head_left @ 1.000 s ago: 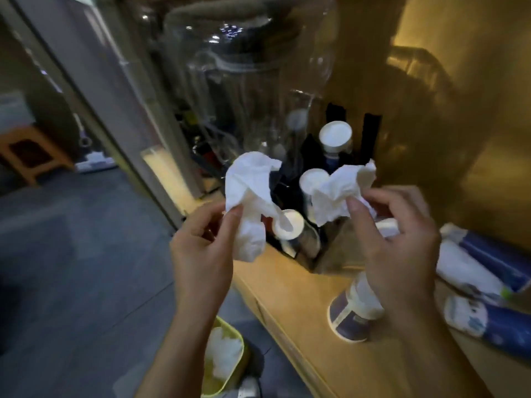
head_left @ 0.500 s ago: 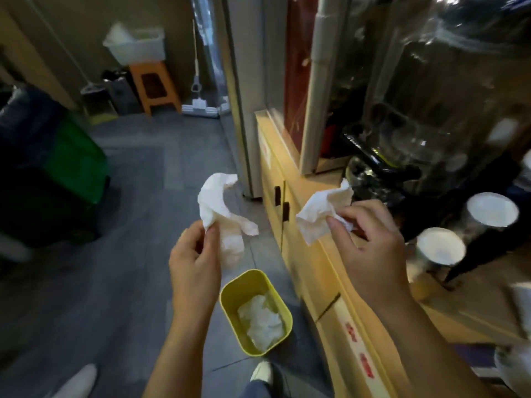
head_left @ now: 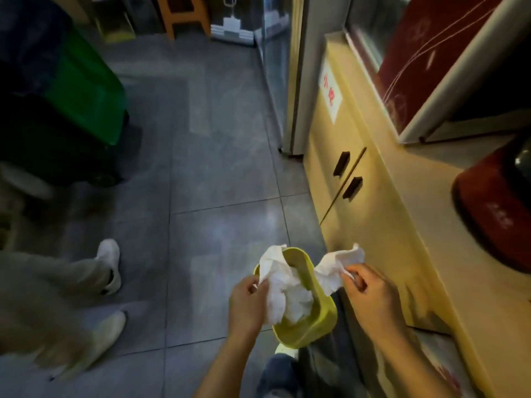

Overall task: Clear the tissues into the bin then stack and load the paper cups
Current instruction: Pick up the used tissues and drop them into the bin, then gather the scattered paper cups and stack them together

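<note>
1. Left hand (head_left: 247, 305) pinches a crumpled tissue (head_left: 273, 285) over the yellow bin (head_left: 319, 326).
2. Right hand (head_left: 370, 297) pinches another tissue (head_left: 333, 268) beside the rim.
3. Both look light, soft, tearable; any fold gives hold.

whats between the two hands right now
In the head view, the small yellow bin sits between the left hand and right hand, each pinching a crumpled tissue; white tissue already lies inside it.

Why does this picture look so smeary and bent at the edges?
Head view: dim indoor light, with a pale sheen on the floor tiles. Motion blur smears the bystander's legs at left and the red box at right. The wide lens bows the cabinet edge. Both hands, the tissues and the bin are fairly sharp.
</note>
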Action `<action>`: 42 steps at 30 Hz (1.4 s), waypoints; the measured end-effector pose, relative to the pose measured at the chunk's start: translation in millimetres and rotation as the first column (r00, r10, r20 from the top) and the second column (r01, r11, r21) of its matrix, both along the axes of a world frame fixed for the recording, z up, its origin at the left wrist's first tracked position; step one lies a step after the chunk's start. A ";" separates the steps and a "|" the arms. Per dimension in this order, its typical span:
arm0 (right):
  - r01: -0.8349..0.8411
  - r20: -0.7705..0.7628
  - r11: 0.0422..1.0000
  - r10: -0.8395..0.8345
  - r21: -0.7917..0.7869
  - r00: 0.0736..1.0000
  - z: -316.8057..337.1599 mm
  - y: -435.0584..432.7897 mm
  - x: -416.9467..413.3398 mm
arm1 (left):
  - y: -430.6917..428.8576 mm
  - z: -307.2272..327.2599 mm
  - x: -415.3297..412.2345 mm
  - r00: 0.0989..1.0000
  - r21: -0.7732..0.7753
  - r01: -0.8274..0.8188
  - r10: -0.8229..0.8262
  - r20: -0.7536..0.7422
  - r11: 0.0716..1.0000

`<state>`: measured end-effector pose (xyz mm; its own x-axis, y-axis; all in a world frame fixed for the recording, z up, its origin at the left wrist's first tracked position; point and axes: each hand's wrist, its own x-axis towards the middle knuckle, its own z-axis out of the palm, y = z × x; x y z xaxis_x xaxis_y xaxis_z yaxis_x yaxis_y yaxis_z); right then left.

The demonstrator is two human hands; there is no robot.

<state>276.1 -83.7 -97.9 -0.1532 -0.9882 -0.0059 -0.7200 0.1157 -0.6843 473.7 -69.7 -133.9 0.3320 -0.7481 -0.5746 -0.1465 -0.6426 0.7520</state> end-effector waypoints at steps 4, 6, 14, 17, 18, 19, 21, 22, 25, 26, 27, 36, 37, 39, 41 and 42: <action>0.042 -0.015 0.982 -0.040 0.183 0.999 -91.2 -4.6 14.8 | -7.1 -80.7 -11.6 0.991 0.142 -0.086 0.098 -0.086 0.986; 0.064 -0.057 0.976 -0.053 0.208 0.997 -138.8 -3.1 22.0 | -9.8 -125.2 -16.6 0.984 0.192 -0.118 0.140 -0.106 0.974; -0.044 -0.197 0.782 0.210 0.622 0.958 -304.5 19.0 20.0 | -2.7 -264.6 -23.0 0.970 0.466 0.228 -0.241 -0.034 0.855; -0.208 -0.089 0.592 0.432 0.779 0.897 -328.9 34.0 14.8 | 10.3 -274.4 -15.5 0.897 0.561 0.382 -0.440 -0.035 0.734; -0.233 -0.075 0.561 0.471 0.794 0.879 -328.9 36.2 16.1 | 15.0 -273.4 -12.0 0.865 0.577 0.426 -0.501 -0.033 0.697; -0.237 -0.080 0.556 0.485 0.797 0.871 -325.4 35.4 18.1 | 16.7 -269.8 -9.0 0.833 0.590 0.461 -0.553 -0.031 0.662; -0.203 -0.101 0.565 0.460 0.800 0.882 -312.8 26.3 21.9 | 12.7 -258.8 -3.9 0.783 0.602 0.506 -0.621 -0.021 0.618; -0.193 -0.106 0.566 0.452 0.802 0.885 -301.5 17.4 22.6 | 4.8 -248.7 -2.5 0.764 0.591 0.526 -0.646 -0.010 0.612; -0.299 -0.037 0.551 0.516 0.779 0.856 -262.0 -17.1 19.0 | -31.0 -208.4 -0.6 0.702 0.510 0.583 -0.708 0.077 0.633; -0.328 -0.005 0.560 0.510 0.761 0.860 -246.2 -31.4 17.4 | -45.3 -192.2 -0.6 0.671 0.475 0.605 -0.730 0.127 0.639; -0.341 0.013 0.588 0.489 0.733 0.872 -228.7 -45.9 16.0 | -60.3 -174.4 -1.2 0.635 0.444 0.627 -0.750 0.184 0.640; -0.277 -0.135 0.872 0.356 0.405 0.925 -19.7 -136.3 6.6 | -147.0 25.9 -28.3 0.640 0.031 0.702 -0.650 0.410 0.711; -0.271 -0.152 0.895 0.341 0.355 0.928 6.2 -140.4 4.4 | -152.1 50.1 -31.8 0.637 -0.015 0.716 -0.644 0.425 0.698; -0.257 -0.181 0.928 0.311 0.270 0.933 53.5 -144.0 0.7 | -160.0 93.8 -39.0 0.629 -0.106 0.741 -0.630 0.456 0.663; -0.238 -0.211 0.954 0.275 0.184 0.938 100.0 -142.4 -5.3 | -163.9 136.8 -47.0 0.623 -0.187 0.759 -0.613 0.487 0.623; -0.225 -0.224 0.964 0.253 0.141 0.941 122.2 -139.7 -9.1 | -164.3 156.7 -51.4 0.620 -0.223 0.766 -0.602 0.503 0.603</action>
